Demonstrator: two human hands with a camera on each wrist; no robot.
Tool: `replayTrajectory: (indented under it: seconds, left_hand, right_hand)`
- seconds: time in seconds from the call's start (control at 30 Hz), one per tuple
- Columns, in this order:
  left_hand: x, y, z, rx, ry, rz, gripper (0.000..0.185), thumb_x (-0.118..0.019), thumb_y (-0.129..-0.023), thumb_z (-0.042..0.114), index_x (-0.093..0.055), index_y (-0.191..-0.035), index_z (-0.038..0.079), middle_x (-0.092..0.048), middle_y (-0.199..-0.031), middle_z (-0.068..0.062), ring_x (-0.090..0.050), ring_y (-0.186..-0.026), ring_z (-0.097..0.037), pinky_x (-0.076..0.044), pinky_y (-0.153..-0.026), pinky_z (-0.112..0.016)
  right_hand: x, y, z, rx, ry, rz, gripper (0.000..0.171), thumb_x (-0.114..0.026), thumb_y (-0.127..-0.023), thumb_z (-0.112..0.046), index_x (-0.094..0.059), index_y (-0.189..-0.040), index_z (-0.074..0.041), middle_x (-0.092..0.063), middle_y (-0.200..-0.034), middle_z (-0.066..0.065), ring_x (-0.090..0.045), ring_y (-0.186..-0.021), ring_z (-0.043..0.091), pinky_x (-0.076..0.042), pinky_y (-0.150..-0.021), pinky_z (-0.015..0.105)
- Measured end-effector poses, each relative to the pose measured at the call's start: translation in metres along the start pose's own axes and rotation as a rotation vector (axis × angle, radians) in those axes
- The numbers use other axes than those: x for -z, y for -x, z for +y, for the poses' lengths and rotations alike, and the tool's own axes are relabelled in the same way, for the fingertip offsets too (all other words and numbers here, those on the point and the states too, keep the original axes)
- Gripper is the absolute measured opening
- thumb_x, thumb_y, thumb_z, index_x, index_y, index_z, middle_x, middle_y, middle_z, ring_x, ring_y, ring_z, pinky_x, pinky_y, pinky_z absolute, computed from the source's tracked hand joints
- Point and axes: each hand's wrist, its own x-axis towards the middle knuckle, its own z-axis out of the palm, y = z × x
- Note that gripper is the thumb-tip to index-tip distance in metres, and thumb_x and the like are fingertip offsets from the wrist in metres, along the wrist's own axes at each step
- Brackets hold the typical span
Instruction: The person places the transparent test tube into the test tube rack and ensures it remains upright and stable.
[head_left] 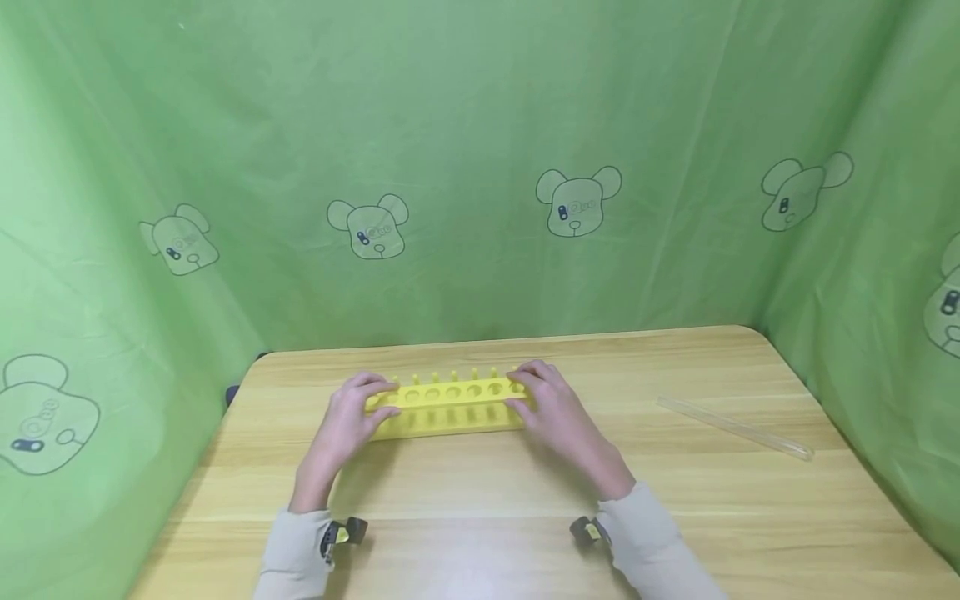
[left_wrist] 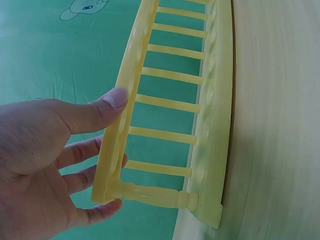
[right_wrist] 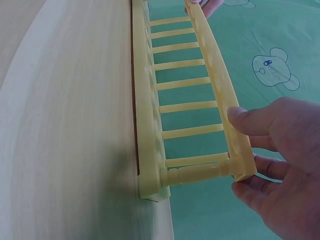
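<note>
A yellow plastic test tube rack [head_left: 450, 393] with a row of round holes and a line of thin pegs stands on the wooden table. At its left end, my left hand [head_left: 351, 415] grips the top bar, thumb on the near side and fingers behind, as the left wrist view shows of the rack [left_wrist: 212, 115]. The right hand [head_left: 553, 408] pinches the opposite end of that bar; in the right wrist view its thumb [right_wrist: 242, 116] presses the bar's near face. No tube shows in the rack's holes.
To the right on the table [head_left: 465, 517] lies a clear glass tube [head_left: 735, 427], set at a slant. A green curtain [head_left: 465, 108] printed with bear heads encloses the table at the back and both sides.
</note>
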Motion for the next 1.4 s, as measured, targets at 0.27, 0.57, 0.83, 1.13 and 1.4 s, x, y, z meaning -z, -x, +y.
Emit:
replayTrajectory:
  seconds: [0.27, 0.57, 0.83, 1.13, 1.4]
  left_hand:
    - [-0.006, -0.003, 0.001, 0.001, 0.005, -0.008, 0.040, -0.088, -0.079, 0.010, -0.074, -0.115, 0.001, -0.069, -0.117, -0.015, -0.064, -0.111, -0.035, -0.054, -0.100, -0.050]
    - [-0.011, -0.009, 0.004, -0.012, 0.020, -0.003, 0.040, -0.089, -0.078, 0.009, -0.075, -0.115, 0.001, -0.069, -0.117, -0.015, -0.064, -0.111, -0.034, -0.053, -0.101, -0.050]
    - [-0.016, -0.013, 0.009, -0.005, 0.017, -0.004, 0.041, -0.089, -0.077, 0.009, -0.075, -0.114, 0.002, -0.069, -0.118, -0.014, -0.065, -0.111, -0.033, -0.054, -0.100, -0.048]
    - [-0.021, -0.019, 0.015, 0.003, 0.022, -0.013, 0.039, -0.089, -0.078, 0.008, -0.075, -0.114, 0.002, -0.069, -0.118, -0.014, -0.065, -0.112, -0.034, -0.053, -0.101, -0.050]
    - [-0.024, -0.021, 0.020, 0.012, 0.012, -0.024, 0.039, -0.089, -0.078, 0.009, -0.076, -0.114, 0.003, -0.069, -0.118, -0.014, -0.064, -0.112, -0.034, -0.053, -0.102, -0.049]
  right_hand:
    - [0.003, 0.002, 0.008, 0.013, -0.004, 0.011, 0.045, -0.080, -0.091, -0.016, -0.066, -0.131, 0.001, -0.062, -0.127, 0.012, -0.057, -0.119, 0.029, -0.051, -0.105, 0.043]
    - [0.006, 0.006, 0.018, 0.017, -0.028, 0.023, 0.047, -0.079, -0.092, -0.017, -0.064, -0.133, 0.000, -0.061, -0.130, 0.011, -0.055, -0.123, 0.029, -0.049, -0.108, 0.044]
    - [0.012, 0.008, 0.022, 0.019, -0.030, 0.024, 0.047, -0.078, -0.092, -0.017, -0.064, -0.133, 0.001, -0.061, -0.130, 0.013, -0.056, -0.123, 0.030, -0.049, -0.108, 0.046]
    - [0.017, 0.010, 0.028, 0.019, -0.031, 0.035, 0.046, -0.078, -0.092, -0.016, -0.064, -0.133, 0.001, -0.061, -0.130, 0.012, -0.056, -0.122, 0.031, -0.050, -0.106, 0.047]
    - [0.021, 0.014, 0.032, 0.031, -0.032, 0.031, 0.047, -0.079, -0.092, -0.014, -0.064, -0.133, 0.002, -0.061, -0.130, 0.014, -0.056, -0.122, 0.032, -0.050, -0.105, 0.048]
